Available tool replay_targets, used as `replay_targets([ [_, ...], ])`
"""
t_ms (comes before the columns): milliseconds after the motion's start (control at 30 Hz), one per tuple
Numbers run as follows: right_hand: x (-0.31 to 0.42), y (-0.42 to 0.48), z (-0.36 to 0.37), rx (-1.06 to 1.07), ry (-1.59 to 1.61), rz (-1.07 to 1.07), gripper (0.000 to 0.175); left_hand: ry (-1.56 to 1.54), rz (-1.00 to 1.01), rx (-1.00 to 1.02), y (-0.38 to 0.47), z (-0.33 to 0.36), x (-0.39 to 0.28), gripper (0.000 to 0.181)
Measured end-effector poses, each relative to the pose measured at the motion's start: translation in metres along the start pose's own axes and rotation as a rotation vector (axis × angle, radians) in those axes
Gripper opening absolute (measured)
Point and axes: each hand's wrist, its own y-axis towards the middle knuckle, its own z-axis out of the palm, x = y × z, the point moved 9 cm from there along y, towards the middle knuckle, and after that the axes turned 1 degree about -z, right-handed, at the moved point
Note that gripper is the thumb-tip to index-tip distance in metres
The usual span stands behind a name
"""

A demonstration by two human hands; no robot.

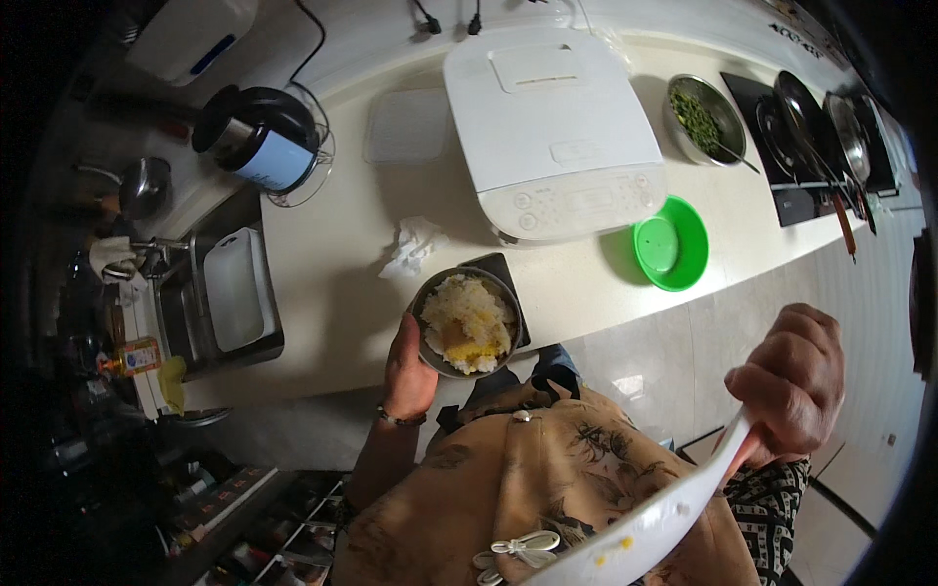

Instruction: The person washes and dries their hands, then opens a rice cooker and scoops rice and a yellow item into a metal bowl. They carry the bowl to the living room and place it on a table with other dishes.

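My left hand (pixel 411 370) holds a dark bowl (pixel 429 353) by its left side, near the counter's front edge. White rice (pixel 467 304) and a yellow, crumbly food (pixel 469 346) fill the bowl. My right hand (pixel 791 381) is raised at the right, closed around the handle of a white rice paddle (pixel 659 524). Its blade points to the lower middle of the view, with small yellow bits stuck to it. A black flat object (pixel 506 275), partly hidden, lies behind the bowl. Beyond stands a white countertop appliance (pixel 549 124), its lid shut.
A green plastic bowl (pixel 678 245) stands right of the appliance. Further back, a steel bowl (pixel 722 117) holds chopped greens and a utensil, beside a stove (pixel 795 209) with pans. Crumpled tissue (pixel 414 245) lies on the counter. At left are a sink with a white basin (pixel 238 293) and a black-and-blue appliance (pixel 275 157).
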Motion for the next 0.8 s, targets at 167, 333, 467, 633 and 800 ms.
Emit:
replay_targets([
  [167,-0.04,-0.036,0.007,0.149,0.149,0.125,0.048,-0.081,-0.102,0.039,0.009,0.014,0.021,0.051],
  [333,-0.131,-0.142,0.036,0.257,-0.057,0.717,0.015,-0.047,-0.055,-0.15,0.005,-0.025,0.004,0.05],
  [467,-0.184,-0.225,0.092,0.601,-0.415,0.784,0.015,0.012,0.111,-0.112,-0.003,-0.051,-0.029,0.052],
  [633,-0.219,-0.266,0.15,0.627,-0.48,0.748,0.039,-0.018,0.102,-0.152,-0.011,-0.079,-0.033,0.052],
  [800,-0.184,-0.228,0.143,0.319,-0.605,0.455,0.038,-0.045,0.108,-0.215,-0.025,-0.097,-0.03,0.052],
])
